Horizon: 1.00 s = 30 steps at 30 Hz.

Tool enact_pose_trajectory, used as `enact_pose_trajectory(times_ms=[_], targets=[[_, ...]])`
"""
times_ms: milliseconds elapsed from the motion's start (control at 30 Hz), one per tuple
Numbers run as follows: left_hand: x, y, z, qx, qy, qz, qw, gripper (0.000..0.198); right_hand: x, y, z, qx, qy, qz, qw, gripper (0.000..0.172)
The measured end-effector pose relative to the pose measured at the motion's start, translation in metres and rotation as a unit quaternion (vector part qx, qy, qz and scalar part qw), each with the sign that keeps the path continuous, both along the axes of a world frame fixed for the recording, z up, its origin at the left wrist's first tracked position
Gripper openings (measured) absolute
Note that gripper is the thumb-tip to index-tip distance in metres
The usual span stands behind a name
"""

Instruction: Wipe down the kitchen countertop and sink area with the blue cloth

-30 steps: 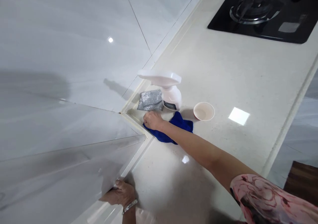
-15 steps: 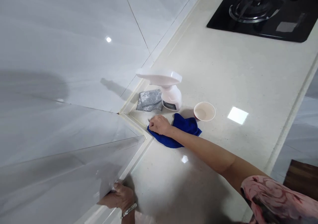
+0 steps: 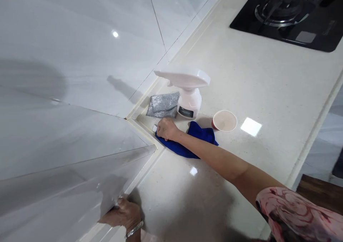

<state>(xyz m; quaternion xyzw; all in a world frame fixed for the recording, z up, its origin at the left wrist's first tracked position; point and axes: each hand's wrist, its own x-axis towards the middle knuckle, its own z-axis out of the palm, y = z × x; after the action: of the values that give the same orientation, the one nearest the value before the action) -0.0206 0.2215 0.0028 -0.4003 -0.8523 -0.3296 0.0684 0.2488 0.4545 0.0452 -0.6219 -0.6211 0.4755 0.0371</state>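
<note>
My right hand (image 3: 166,129) is closed, reaching far across the cream countertop (image 3: 241,74) into the corner. It presses on a blue cloth (image 3: 199,138) and pinches a small white object (image 3: 154,128) that I cannot name. Just behind it stand a white spray bottle (image 3: 189,95) and a grey glittery scouring cloth (image 3: 163,104). A small cup (image 3: 224,121) sits to the right of the blue cloth. My left hand (image 3: 122,215), with a bracelet at the wrist, rests with curled fingers against the lower edge of the tiled wall (image 3: 80,74).
A black gas hob (image 3: 289,13) is set into the counter at the top right. Glossy white wall tiles meet in a corner at the left. The counter's front edge (image 3: 316,127) runs down the right side, with a dark wooden surface (image 3: 318,192) below it.
My right hand slid right along the blue cloth, then back left toward the corner. The camera shifted slightly, so the bottle and cup appear a little further right.
</note>
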Motion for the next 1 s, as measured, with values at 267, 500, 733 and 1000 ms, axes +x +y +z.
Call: enact_pose_trajectory(times_ms=[267, 500, 733, 1000], targets=[[0.004, 0.001, -0.001, 0.019, 0.041, 0.009, 0.999, 0.086, -0.007, -0.004, -0.005, 0.059, 0.013, -0.056, 0.997, 0.023], [-0.002, 0.002, -0.001, -0.027, 0.015, 0.066, 0.997, 0.087, -0.015, -0.027, -0.001, 0.124, -0.008, -0.061, 0.990, 0.029], [-0.003, 0.005, 0.001, -0.029, 0.006, 0.077, 0.997, 0.080, 0.024, -0.062, 0.000, 0.283, -0.035, 0.139, 0.948, 0.027], [-0.003, 0.007, 0.002, -0.036, -0.001, 0.045, 0.998, 0.077, 0.059, -0.176, -0.008, 0.355, -0.012, 0.206, 0.912, 0.017]])
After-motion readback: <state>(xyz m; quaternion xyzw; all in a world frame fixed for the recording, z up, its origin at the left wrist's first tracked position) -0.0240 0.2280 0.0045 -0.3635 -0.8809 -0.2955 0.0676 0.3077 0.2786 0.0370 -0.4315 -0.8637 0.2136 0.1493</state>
